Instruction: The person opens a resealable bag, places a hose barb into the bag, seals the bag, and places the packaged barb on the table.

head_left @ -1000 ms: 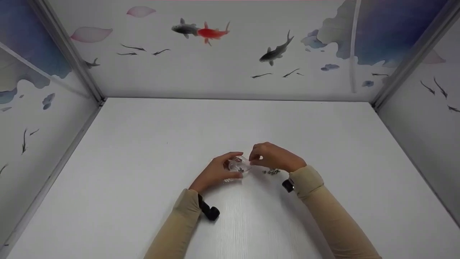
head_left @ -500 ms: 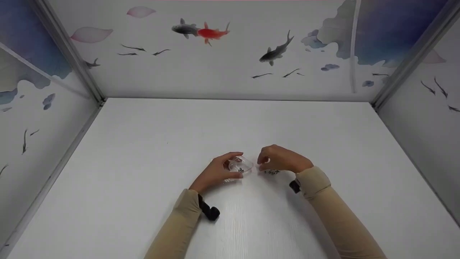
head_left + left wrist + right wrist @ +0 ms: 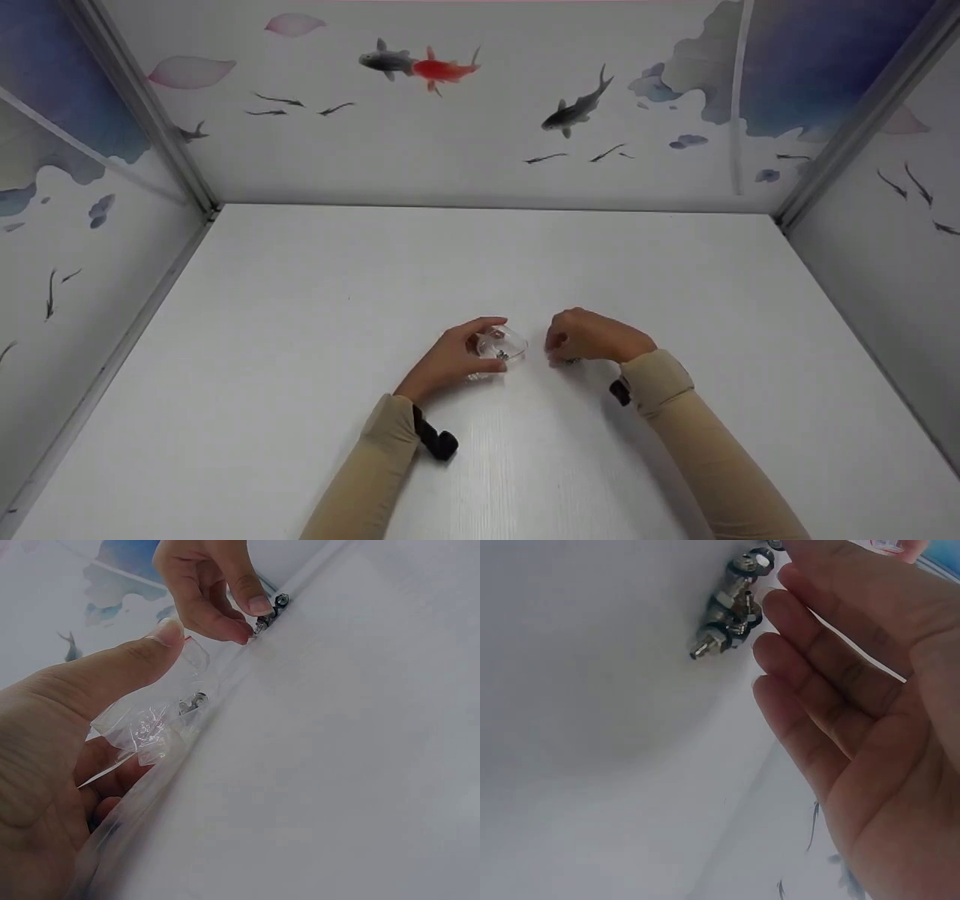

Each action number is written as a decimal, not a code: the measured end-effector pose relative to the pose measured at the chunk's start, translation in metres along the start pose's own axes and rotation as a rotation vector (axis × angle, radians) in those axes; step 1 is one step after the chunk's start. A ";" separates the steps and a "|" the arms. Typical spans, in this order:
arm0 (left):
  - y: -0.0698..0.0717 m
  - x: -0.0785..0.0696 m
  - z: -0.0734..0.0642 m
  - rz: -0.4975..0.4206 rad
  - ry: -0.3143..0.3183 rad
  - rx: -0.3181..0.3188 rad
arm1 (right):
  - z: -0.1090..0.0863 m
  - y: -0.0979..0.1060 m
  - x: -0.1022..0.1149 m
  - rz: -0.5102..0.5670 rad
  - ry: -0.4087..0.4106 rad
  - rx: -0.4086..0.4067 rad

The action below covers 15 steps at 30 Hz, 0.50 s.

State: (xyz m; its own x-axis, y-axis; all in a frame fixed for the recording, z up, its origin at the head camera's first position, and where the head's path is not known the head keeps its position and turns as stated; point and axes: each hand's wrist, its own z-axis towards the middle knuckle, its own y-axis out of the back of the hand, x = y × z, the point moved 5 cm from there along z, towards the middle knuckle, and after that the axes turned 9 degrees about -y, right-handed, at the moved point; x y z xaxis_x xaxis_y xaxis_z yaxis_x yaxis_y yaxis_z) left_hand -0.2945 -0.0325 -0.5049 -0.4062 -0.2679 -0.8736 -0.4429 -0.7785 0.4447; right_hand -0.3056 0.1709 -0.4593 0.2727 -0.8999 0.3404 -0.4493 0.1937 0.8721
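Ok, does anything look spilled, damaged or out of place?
Nothing stands out: loose metal parts sit in one heap by the right hand, the left hand holds a wrinkled clear plastic bag with more inside, and no damage shows.

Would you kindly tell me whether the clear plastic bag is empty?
Not empty: in the left wrist view, small metal parts show inside the clear plastic bag.

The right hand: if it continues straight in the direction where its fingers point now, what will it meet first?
Most likely the small metal parts, which lie just ahead of the right hand in its own wrist view. Whether it touches them is hard to tell.
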 end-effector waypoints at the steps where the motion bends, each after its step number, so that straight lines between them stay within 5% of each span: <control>1: 0.000 0.000 0.000 -0.004 0.000 0.001 | 0.000 0.000 0.000 0.000 0.002 0.001; 15: -0.001 -0.002 -0.001 -0.015 0.010 0.000 | 0.001 0.000 0.001 0.022 -0.001 0.032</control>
State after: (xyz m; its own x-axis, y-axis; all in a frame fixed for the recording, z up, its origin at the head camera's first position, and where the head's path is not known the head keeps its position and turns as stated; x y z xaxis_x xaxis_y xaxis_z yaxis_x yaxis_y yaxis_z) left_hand -0.2928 -0.0321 -0.5039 -0.3914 -0.2620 -0.8822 -0.4485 -0.7827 0.4314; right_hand -0.3060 0.1697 -0.4593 0.2618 -0.8959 0.3589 -0.4824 0.2006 0.8527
